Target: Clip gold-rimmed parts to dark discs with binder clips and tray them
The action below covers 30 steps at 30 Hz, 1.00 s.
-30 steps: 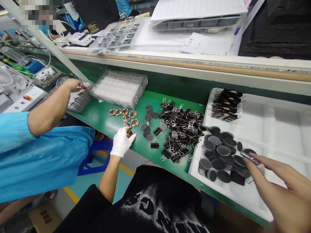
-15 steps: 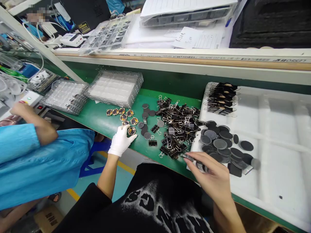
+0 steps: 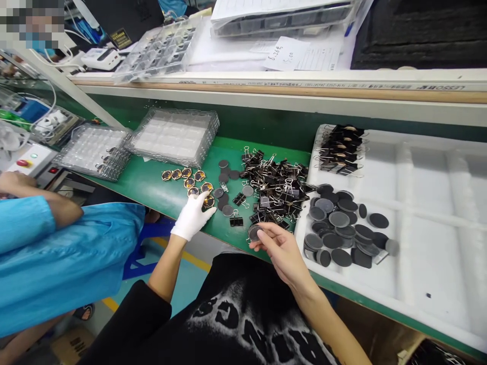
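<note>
My left hand [image 3: 193, 215], in a white glove, rests at the green table's near side. Its thumb and forefinger are closed around a gold-rimmed round piece [image 3: 208, 202] with a dark and amber face. Several similar gold-rimmed pieces [image 3: 186, 173] lie just beyond the fingers. My bare right hand [image 3: 279, 248] pinches a dark grey round disc [image 3: 254, 232] between thumb and fingers, in front of a heap of black binder clips [image 3: 281, 185]. Loose grey discs [image 3: 223, 177] and two single clips, one a black binder clip [image 3: 236, 221], lie between my hands.
On the right, a white foam tray [image 3: 426, 243] bears many dark discs [image 3: 339, 219] and a row of clipped pieces [image 3: 342, 149]. Clear plastic trays [image 3: 173, 134] are stacked behind. A shelf [image 3: 266, 94] crosses above the table. A co-worker in blue [image 3: 76, 253] sits at left.
My right hand has moved left from the foam tray's edge to before the clip heap, carrying a disc. More discs show on the tray's near edge. My left hand stays at the gold-rimmed piece.
</note>
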Available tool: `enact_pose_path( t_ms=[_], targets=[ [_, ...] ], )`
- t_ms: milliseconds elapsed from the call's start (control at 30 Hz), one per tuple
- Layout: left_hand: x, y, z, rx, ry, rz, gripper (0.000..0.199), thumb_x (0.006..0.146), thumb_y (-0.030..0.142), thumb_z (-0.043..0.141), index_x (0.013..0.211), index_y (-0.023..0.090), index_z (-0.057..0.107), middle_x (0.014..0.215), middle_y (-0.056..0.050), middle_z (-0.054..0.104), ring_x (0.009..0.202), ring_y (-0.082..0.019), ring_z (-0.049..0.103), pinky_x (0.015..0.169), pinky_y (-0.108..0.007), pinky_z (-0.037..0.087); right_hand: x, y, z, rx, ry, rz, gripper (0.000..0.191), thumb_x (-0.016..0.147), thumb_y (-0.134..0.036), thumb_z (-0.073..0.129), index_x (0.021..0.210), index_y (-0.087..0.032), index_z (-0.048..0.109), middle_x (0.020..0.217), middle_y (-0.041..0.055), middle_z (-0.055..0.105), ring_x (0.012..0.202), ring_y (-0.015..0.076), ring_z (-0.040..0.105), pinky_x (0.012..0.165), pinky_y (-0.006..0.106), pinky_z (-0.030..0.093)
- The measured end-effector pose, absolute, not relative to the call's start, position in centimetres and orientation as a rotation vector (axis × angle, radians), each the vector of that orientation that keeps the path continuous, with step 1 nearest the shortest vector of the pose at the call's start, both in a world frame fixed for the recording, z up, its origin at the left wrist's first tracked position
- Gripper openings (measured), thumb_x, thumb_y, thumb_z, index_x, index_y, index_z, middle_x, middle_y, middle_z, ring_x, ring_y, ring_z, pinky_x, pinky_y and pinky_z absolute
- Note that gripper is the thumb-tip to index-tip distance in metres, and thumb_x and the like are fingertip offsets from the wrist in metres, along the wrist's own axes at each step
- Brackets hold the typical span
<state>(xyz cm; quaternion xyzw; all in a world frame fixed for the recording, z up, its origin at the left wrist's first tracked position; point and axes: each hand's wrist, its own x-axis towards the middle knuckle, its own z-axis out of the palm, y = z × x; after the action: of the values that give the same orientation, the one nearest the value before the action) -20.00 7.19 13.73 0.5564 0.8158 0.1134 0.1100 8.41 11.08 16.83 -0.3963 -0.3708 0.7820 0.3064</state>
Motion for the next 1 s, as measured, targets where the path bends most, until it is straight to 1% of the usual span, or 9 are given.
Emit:
enact_pose_path(
  t_ms=[167,267,433,567,633,733,800,867,1000],
  targets=[
    [-20.5,7.4,14.3,1.621,2.370,0.318,0.047,0.086,0.042,0.074,0.127,0.024,0.060,0.123,-0.011,0.053,0.104,-0.027,0.066,0.090,-0.040,0.057,8.8,11.1,16.7,-1.054,-0.983,2.079,0.036,0.079,-0.049,0.083,0.099,-0.021,0.074,0.076,0.0023,0.074,0.064,0.0185,0.073,0.065,0.031,0.057],
    [-20.3,7.8,14.5,1.604,2.353,0.302,0.037,0.087,0.041,0.073,0.116,0.021,0.060,0.118,-0.010,0.058,0.100,-0.028,0.067,0.087,-0.041,0.057,8.7,11.0,16.4,-1.040,-0.986,2.073,0.033,0.081,-0.048,0.081,0.100,-0.021,0.074,0.076,0.0020,0.074,0.064,0.0179,0.072,0.066,0.032,0.057],
    [-20.4,8.1,14.0,1.562,2.316,0.458,0.053,0.084,0.035,0.076,0.131,0.020,0.056,0.124,-0.013,0.063,0.109,-0.029,0.066,0.094,-0.040,0.055,8.4,10.7,16.2,-1.019,-0.986,2.069,0.031,0.081,-0.048,0.081,0.097,-0.022,0.075,0.079,0.0020,0.074,0.065,0.0173,0.072,0.065,0.030,0.058],
    [-20.5,8.0,13.5,1.540,2.335,0.592,0.019,0.091,0.030,0.064,0.108,0.023,0.067,0.111,-0.009,0.071,0.107,-0.027,0.068,0.097,-0.038,0.053,8.1,10.6,16.3,-1.027,-1.027,2.068,0.032,0.081,-0.049,0.081,0.097,-0.022,0.075,0.086,0.0039,0.076,0.068,0.0183,0.074,0.066,0.032,0.059],
    [-19.8,7.8,13.5,1.494,2.387,0.643,0.016,0.096,0.032,0.056,0.101,0.023,0.068,0.100,-0.007,0.073,0.097,-0.024,0.070,0.093,-0.036,0.054,8.0,10.5,16.4,-1.026,-1.050,2.062,0.033,0.082,-0.049,0.080,0.098,-0.022,0.074,0.086,0.0037,0.076,0.071,0.0194,0.075,0.068,0.033,0.060],
    [-17.3,7.2,14.4,1.342,2.363,0.820,0.025,0.100,0.035,0.048,0.109,0.022,0.067,0.073,0.000,0.070,0.069,-0.018,0.069,0.077,-0.030,0.056,7.4,10.4,16.7,-1.001,-1.115,2.062,0.030,0.085,-0.048,0.077,0.101,-0.022,0.073,0.085,0.0029,0.075,0.071,0.0192,0.075,0.070,0.034,0.061],
    [-14.8,6.6,15.5,1.201,2.212,1.002,0.026,0.100,0.039,0.052,0.111,0.022,0.068,0.062,0.004,0.065,0.056,-0.015,0.064,0.067,-0.027,0.055,7.0,10.3,16.8,-0.988,-1.178,2.019,0.029,0.087,-0.045,0.075,0.104,-0.023,0.071,0.085,0.0022,0.073,0.070,0.0180,0.073,0.071,0.034,0.060],
    [-12.2,6.0,16.8,1.108,2.031,1.120,0.027,0.099,0.041,0.055,0.112,0.022,0.069,0.067,0.003,0.068,0.054,-0.012,0.063,0.062,-0.025,0.054,6.5,10.1,16.8,-1.026,-1.267,1.863,0.027,0.086,-0.041,0.076,0.106,-0.024,0.069,0.085,0.0013,0.070,0.071,0.0168,0.070,0.072,0.033,0.058],
    [-8.7,4.8,18.7,1.164,1.738,1.130,0.037,0.106,0.042,0.040,0.126,0.024,0.066,0.085,-0.002,0.075,0.062,-0.012,0.067,0.063,-0.026,0.056,6.4,10.1,16.2,-1.150,-1.427,1.444,0.032,0.081,-0.035,0.082,0.105,-0.026,0.062,0.086,-0.0010,0.062,0.074,0.0156,0.062,0.073,0.032,0.054]
  ],
)
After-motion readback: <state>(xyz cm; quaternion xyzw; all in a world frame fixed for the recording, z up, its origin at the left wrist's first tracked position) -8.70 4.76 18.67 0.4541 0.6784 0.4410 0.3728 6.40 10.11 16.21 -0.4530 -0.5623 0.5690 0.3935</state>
